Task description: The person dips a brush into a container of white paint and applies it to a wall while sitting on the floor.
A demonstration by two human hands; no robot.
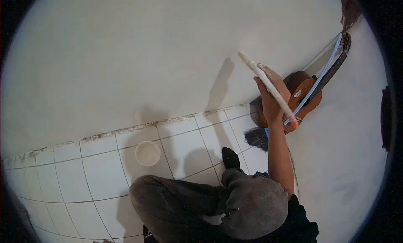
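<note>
As my right grip (270,101) clasps a whitish stick (269,85), I see guitar (315,101) right of grip, tub (147,153) lower left.

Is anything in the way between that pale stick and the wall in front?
Nothing visible stands between the pale stick, held in the right hand, and the wall. The guitar is off to the right, out of that path.

Bowl (148,164) on tiles (182,143); guitar (312,105) rightward
</note>
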